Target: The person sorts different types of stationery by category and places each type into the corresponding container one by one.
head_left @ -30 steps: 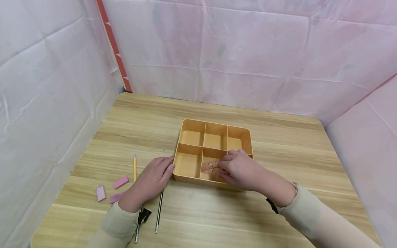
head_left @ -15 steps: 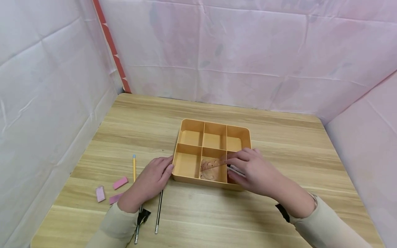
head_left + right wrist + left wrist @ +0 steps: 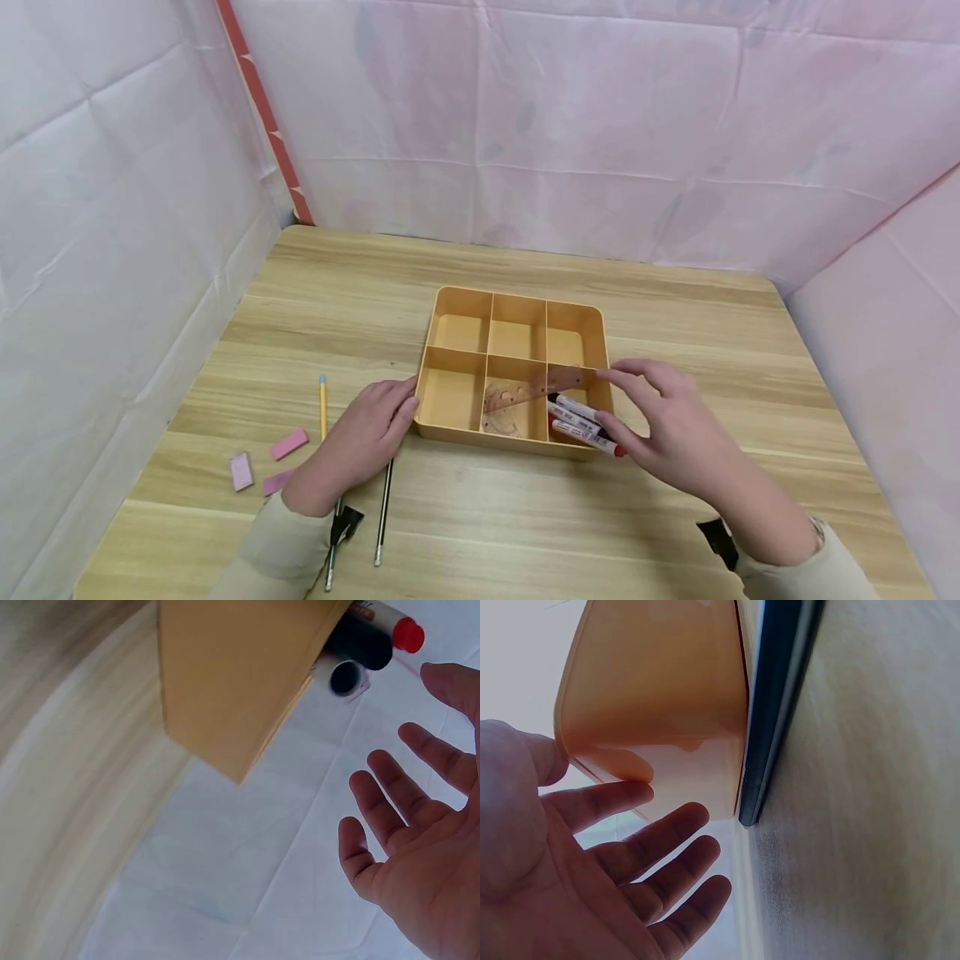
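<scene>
An orange tray (image 3: 517, 446) with six-part dividers stands on the table. My left hand (image 3: 367, 433) rests at its left side, fingers extended, thumb and index finger (image 3: 604, 801) touching the wall near a corner. Just off its right side is my right hand (image 3: 667, 425), fingers spread and holding nothing. In the front right compartment lean a red-capped marker (image 3: 587, 437) and two dark-capped markers, their ends jutting over the rim. A clear reddish ruler (image 3: 525, 390) lies across the divider from the front middle compartment, where a clear protractor (image 3: 501, 422) also lies.
Left of the tray lie several pink and lilac erasers (image 3: 289, 444), partly behind my left arm. A yellow pencil (image 3: 324, 407) and dark pencils (image 3: 384, 517) with pale ends are near them. Sheeted walls (image 3: 585, 125) enclose the table's back and sides.
My right hand has drawn back to the right from the front middle compartment, and its fingers have opened. The markers now show in the front right compartment. My left hand stays put.
</scene>
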`<control>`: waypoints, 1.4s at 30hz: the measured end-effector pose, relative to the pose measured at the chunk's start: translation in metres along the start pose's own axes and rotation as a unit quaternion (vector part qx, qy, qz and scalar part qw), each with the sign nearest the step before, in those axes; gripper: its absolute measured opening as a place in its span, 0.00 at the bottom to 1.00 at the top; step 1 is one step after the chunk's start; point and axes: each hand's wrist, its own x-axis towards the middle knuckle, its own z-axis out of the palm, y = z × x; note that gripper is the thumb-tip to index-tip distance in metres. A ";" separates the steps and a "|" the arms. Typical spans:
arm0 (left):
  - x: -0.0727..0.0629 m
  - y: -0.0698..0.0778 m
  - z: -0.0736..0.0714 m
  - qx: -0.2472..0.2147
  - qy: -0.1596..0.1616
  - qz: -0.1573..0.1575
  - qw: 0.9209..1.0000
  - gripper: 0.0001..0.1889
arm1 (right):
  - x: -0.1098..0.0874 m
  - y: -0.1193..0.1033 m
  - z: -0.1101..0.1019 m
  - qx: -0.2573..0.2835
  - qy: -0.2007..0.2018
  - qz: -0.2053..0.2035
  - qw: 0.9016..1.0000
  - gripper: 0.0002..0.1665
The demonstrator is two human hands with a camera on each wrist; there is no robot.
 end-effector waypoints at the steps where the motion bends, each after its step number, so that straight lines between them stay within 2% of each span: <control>1: 0.000 0.000 0.000 0.000 0.000 0.001 1.000 0.25 | -0.003 0.001 0.000 0.002 0.002 0.010 1.000 0.35; 6: 0.000 0.001 -0.001 -0.002 -0.002 0.000 1.000 0.25 | -0.020 0.006 0.000 0.010 0.002 0.058 0.998 0.26; 15: 0.001 0.002 -0.002 -0.003 -0.006 -0.006 1.000 0.25 | -0.044 0.013 0.004 0.016 0.015 0.126 0.992 0.29; 19: 0.001 0.002 -0.002 -0.005 -0.006 -0.009 1.000 0.25 | -0.052 0.015 0.008 0.024 -0.002 0.165 0.986 0.27; 26: 0.001 0.001 -0.002 -0.006 -0.004 -0.004 1.000 0.25 | -0.066 0.016 0.020 0.054 -0.055 0.229 0.970 0.25; 29: 0.001 0.001 -0.002 -0.006 -0.002 -0.002 1.000 0.25 | -0.068 0.014 0.024 0.063 -0.063 0.240 0.967 0.24; 42: 0.001 0.001 -0.002 -0.004 -0.004 -0.002 1.000 0.25 | -0.071 0.009 0.037 0.080 -0.086 0.245 0.962 0.23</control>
